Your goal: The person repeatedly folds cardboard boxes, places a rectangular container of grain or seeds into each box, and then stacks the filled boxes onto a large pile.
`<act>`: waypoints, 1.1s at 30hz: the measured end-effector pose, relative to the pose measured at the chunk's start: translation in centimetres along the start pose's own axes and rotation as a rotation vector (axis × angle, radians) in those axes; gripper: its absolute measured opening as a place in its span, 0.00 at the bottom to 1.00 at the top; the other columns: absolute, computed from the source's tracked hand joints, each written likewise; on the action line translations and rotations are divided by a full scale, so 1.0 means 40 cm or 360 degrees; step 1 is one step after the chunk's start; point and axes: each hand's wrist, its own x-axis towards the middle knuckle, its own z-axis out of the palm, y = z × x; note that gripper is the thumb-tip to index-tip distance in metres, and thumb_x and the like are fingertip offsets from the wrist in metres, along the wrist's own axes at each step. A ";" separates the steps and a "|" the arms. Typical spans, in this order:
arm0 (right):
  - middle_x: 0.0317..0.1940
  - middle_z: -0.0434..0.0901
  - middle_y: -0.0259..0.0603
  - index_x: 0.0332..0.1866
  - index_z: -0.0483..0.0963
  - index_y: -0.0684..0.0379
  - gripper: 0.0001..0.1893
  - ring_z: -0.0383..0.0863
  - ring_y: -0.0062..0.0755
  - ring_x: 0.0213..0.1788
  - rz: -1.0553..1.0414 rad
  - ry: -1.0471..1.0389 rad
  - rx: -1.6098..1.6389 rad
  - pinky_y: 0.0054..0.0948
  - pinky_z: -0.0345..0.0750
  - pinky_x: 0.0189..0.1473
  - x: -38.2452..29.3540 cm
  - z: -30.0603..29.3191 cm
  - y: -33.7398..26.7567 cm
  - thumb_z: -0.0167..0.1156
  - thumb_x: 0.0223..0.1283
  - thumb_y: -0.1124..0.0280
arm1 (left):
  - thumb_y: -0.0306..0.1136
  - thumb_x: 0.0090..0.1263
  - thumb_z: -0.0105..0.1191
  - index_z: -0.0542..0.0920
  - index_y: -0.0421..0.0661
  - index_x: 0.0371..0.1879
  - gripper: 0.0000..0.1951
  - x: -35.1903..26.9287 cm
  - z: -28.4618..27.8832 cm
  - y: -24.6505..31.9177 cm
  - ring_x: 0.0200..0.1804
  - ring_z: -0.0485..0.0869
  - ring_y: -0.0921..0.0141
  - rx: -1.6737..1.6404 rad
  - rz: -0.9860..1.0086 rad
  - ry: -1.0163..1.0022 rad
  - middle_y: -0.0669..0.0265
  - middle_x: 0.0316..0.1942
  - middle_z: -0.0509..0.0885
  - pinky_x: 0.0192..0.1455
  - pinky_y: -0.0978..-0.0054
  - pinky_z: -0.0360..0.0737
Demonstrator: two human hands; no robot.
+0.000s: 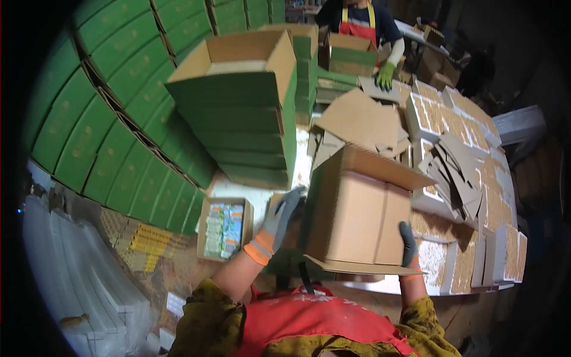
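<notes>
An open cardboard box (361, 214) is tilted in front of me, with its flaps spread and its bare inside showing. My right hand (408, 245), in a grey and orange work glove, holds the box by its right side. My left hand (283, 218), gloved alike, is off the box's left side with its fingers extended and holds nothing that I can see. Below and left of it stands a small open carton (223, 228) packed with colourful packets. Flat cardboard sheets (357, 118) lie heaped just beyond the box.
Stacked green boxes (236, 111) rise ahead, the top one open. A wall of green cartons (111, 129) lines the left. White trays of small tan pieces (446, 118) cover the right side, with cardboard pieces (455, 178) on them. A co-worker's gloved hand (384, 76) rests on cardboard beyond.
</notes>
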 end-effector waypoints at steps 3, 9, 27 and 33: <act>0.62 0.73 0.41 0.68 0.64 0.59 0.25 0.74 0.36 0.62 -0.0258 -0.0136 0.0359 0.35 0.72 0.64 0.006 0.084 -0.091 0.50 0.72 0.56 | 0.40 0.75 0.50 0.59 0.45 0.72 0.30 0.081 0.053 0.227 0.72 0.62 0.66 0.0025 0.0945 0.0122 0.64 0.72 0.61 0.75 0.65 0.60; 0.65 0.71 0.52 0.67 0.64 0.70 0.37 0.73 0.41 0.63 -0.0245 -0.0930 0.0594 0.36 0.66 0.69 0.270 0.280 -0.268 0.52 0.68 0.44 | 0.46 0.78 0.44 0.62 0.40 0.70 0.28 0.247 -0.128 0.758 0.68 0.67 0.67 0.0360 0.1456 0.0451 0.62 0.66 0.70 0.74 0.70 0.58; 0.47 0.79 0.41 0.63 0.70 0.57 0.34 0.77 0.35 0.48 -0.0880 -0.0442 -0.1600 0.33 0.77 0.49 0.874 0.783 -0.106 0.47 0.66 0.37 | 0.45 0.78 0.45 0.64 0.31 0.64 0.28 0.304 -0.178 0.689 0.60 0.74 0.60 0.2111 0.1747 0.1425 0.49 0.60 0.74 0.67 0.67 0.65; 0.60 0.74 0.40 0.69 0.65 0.56 0.28 0.76 0.31 0.57 -0.0525 -0.0407 -0.0670 0.33 0.75 0.58 0.488 0.555 -0.035 0.50 0.72 0.50 | 0.40 0.79 0.44 0.60 0.32 0.67 0.27 0.245 -0.189 0.564 0.65 0.69 0.65 0.1171 0.2105 0.0905 0.54 0.66 0.68 0.69 0.71 0.63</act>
